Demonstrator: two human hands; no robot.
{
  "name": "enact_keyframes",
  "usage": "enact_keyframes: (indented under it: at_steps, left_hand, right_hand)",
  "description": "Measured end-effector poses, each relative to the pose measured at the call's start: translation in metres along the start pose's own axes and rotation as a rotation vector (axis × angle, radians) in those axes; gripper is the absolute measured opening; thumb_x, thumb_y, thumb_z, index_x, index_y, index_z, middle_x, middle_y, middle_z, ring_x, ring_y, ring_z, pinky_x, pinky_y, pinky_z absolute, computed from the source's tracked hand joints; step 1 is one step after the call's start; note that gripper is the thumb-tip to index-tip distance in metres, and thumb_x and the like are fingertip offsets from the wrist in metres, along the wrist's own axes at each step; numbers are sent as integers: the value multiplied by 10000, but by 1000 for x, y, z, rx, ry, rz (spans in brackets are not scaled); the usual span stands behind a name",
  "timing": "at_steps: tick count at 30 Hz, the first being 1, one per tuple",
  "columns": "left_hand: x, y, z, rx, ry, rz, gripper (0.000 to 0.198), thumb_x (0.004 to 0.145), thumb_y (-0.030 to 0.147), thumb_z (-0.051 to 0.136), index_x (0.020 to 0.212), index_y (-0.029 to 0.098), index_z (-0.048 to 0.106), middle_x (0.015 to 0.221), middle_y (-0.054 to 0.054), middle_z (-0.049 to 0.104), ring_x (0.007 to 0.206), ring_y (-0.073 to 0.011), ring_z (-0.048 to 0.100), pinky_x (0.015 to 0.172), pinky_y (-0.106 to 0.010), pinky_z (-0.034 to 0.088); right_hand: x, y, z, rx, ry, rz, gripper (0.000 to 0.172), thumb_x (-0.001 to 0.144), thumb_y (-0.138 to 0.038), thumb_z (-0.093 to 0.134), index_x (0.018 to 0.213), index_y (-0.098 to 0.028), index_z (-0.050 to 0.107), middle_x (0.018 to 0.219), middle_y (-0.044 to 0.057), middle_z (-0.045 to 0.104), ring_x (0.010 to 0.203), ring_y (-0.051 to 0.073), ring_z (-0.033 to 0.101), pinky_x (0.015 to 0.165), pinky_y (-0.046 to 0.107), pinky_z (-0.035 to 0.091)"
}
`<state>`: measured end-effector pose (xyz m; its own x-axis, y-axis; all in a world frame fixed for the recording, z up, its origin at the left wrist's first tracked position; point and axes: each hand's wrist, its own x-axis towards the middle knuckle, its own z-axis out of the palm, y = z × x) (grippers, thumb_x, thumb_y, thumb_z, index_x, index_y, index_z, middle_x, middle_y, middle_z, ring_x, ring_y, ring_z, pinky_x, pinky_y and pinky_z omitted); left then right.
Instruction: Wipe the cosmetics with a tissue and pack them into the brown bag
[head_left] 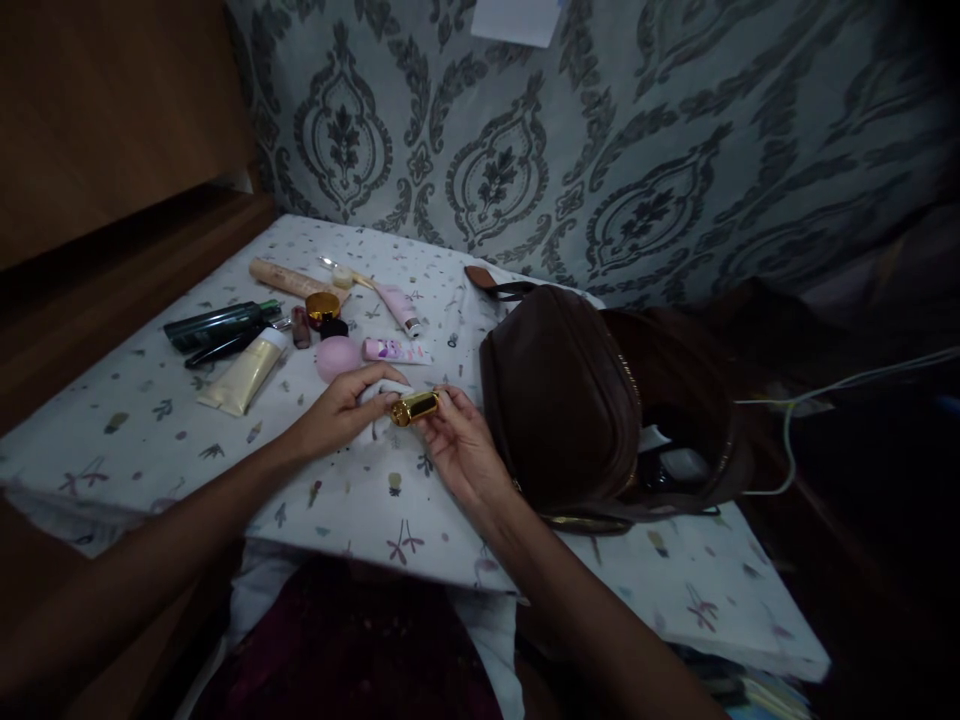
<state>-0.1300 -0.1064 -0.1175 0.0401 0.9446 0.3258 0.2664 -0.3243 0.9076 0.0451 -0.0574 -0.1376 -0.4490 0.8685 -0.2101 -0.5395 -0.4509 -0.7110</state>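
Observation:
A shiny gold tube (pixel 415 407), which looks like a lipstick, is held above the table between my two hands. My right hand (pixel 463 448) pinches its right end with the thumb and fingers. My left hand (pixel 341 408) is closed on a white cloth or wipe (pixel 391 387), and its fingertips meet the tube's left end. Just beyond my left hand lie a round pink case (pixel 337 357) and a small pink-and-white tube (pixel 394 350). A brown leather bag (pixel 559 390) stands to the right of my right hand.
On the patterned tablecloth (pixel 330 530) at the left are a cream tube (pixel 246 372), a dark green bottle (pixel 217 325), a gold jar (pixel 322 307), a long beige tube (pixel 289 278) and a pale pink tube (pixel 397 308). The bag's right compartment gapes, with items inside. White cables (pixel 847 378) run behind it.

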Motion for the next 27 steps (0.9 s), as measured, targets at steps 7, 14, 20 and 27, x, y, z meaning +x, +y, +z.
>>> enact_keyframes:
  at_steps: [7,14,20,27]
  left_hand:
    - [0,-6,3,-28,-43,-3,261,932,418,579,983,174,655,888,-32,664,825,-176,617,749,-273,498]
    - [2,-6,4,-78,-57,-74,279,913,445,601,967,176,648,841,-12,658,752,-157,598,695,-261,474]
    - [2,-5,3,-185,-12,-155,268,866,447,664,951,193,649,857,-13,676,776,-167,622,714,-276,491]
    - [2,-12,8,-273,3,-105,318,862,485,667,987,192,684,954,-45,716,919,-208,656,840,-342,522]
  right_hand:
    - [-5,-2,3,-26,-69,35,338,655,-255,887,856,-231,617,715,-79,630,612,49,588,531,110,477]
    - [-4,-6,3,-3,-36,62,359,616,-220,914,814,-214,615,695,-81,635,537,22,572,517,79,503]
    - [-5,-4,4,8,-40,60,313,652,-178,887,811,-212,619,734,-73,648,583,31,620,574,87,554]
    - [-3,-2,1,-27,-108,39,310,668,-202,885,776,-209,595,861,-17,706,779,97,714,751,175,605]
